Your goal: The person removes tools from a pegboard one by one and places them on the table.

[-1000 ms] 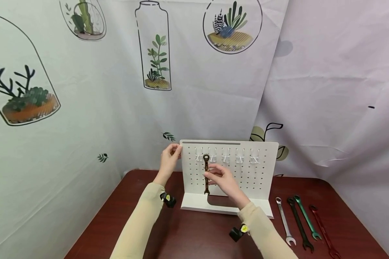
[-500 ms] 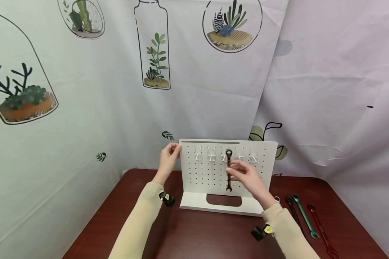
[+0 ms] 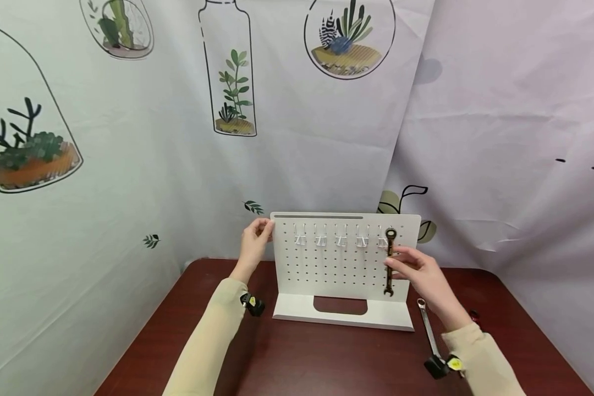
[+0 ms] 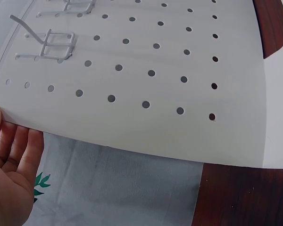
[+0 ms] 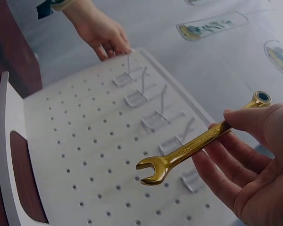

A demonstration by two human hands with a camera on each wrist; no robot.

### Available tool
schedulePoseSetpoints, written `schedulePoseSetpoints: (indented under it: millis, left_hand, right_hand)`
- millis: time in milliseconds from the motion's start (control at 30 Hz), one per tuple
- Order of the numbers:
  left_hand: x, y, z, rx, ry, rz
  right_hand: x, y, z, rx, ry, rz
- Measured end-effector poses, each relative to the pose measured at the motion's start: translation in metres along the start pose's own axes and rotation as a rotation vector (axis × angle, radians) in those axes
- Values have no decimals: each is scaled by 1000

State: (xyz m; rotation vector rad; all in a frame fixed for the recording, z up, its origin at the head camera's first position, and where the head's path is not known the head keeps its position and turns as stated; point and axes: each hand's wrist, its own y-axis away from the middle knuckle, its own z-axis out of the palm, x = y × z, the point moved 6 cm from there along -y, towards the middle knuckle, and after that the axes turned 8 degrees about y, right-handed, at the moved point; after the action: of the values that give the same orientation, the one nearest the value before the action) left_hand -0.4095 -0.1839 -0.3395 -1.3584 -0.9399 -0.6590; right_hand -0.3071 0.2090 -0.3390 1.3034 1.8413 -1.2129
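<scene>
Right hand (image 3: pixel 425 275) pinches a gold wrench (image 3: pixel 389 262) upright before the rightmost hook (image 3: pixel 382 242) of the pegboard (image 3: pixel 326 264); left hand (image 3: pixel 254 242), fingers curled, grips the board's upper left edge.

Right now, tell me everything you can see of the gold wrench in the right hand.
The gold wrench is a slim combination wrench of shiny, brass-coloured metal, with an open jaw end and a ring end that has a dark centre. Fine lettering runs along its shank, too small to read. The right hand pinches the shank between thumb and fingers. In the head view it stands upright, ring end up, before the rightmost hook of the white pegboard; whether it touches the hook cannot be told.
</scene>
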Motion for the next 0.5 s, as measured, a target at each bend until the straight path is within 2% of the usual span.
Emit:
schedulePoseSetpoints:
  millis: [133,367,500]
  left_hand:
    - [2,0,0,-3,-9,11]
    - [1,0,0,1,-17,14]
    - [2,1,-1,2,-13,8]
  right_hand:
    - [3,9,-24,40,-39,-45]
    - [11,26,-67,60,-122,-102]
    - [15,34,-90,80,-148,-108]
